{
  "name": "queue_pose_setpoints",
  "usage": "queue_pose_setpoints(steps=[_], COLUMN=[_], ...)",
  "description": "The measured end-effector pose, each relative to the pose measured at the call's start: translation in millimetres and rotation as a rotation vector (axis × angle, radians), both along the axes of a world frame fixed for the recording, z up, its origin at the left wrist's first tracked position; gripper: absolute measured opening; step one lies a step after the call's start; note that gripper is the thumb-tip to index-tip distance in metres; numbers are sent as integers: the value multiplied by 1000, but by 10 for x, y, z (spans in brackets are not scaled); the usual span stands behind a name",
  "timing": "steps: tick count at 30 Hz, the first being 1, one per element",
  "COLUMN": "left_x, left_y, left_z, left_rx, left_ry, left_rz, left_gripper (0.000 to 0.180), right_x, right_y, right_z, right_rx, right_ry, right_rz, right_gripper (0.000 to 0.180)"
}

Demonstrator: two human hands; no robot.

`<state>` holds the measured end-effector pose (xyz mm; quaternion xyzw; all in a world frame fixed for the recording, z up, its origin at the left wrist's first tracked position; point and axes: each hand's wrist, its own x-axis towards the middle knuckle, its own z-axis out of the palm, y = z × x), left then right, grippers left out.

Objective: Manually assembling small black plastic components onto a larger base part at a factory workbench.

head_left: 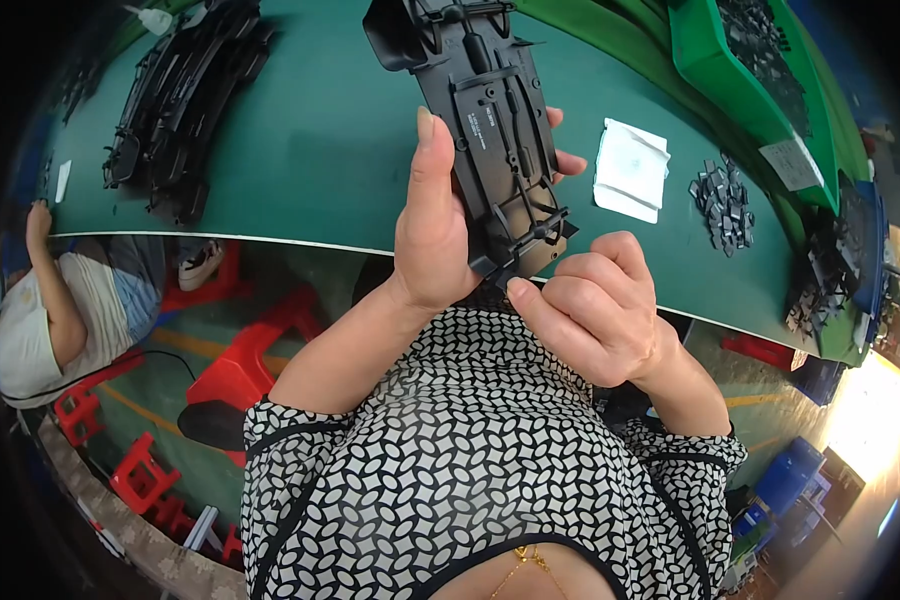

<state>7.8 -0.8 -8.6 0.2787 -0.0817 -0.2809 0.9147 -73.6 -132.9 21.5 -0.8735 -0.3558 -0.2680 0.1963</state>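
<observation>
With fingers [572,163] of the left hand [430,238] clamped around the black chassis [490,135], brace it over the green table's [300,140] near edge. With the right hand [602,315] curled, thumb [526,297] at the chassis's near end, best press squarely, gently; cannot tell whether pinching anything.

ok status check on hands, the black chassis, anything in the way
Left grip: holding black chassis, underside toward camera. Right grip: thumb at its near end, hold unclear. No obstruction seen; white sheet to the right.
</observation>
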Motion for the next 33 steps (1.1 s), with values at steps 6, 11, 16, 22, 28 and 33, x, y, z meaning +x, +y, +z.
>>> queue_pose_setpoints(steps=[6,11,16,22,28,33], left_x=[-3,2,-1,-6,-1,-8], left_y=[0,4,-7,7,8,4], left_z=[13,4,-9,4,-4,15], left_rx=[41,49,69,71,46,61], left_ry=[-35,-57,-78,-82,-61,-61], left_rz=[-6,-15,-13,-6,-14,0], left_gripper=[80,80,81,80,81,81], right_x=[-4,6,4,31,16,9], right_y=[6,19,13,36,42,43], right_z=[-5,37,20,11,12,-63], right_rx=[4,-30,-16,-1,-15,33], right_ry=[39,66,81,105,127,55], right_rz=[13,4,4,-1,-5,-28], right_gripper=[33,34,33,25,37,29])
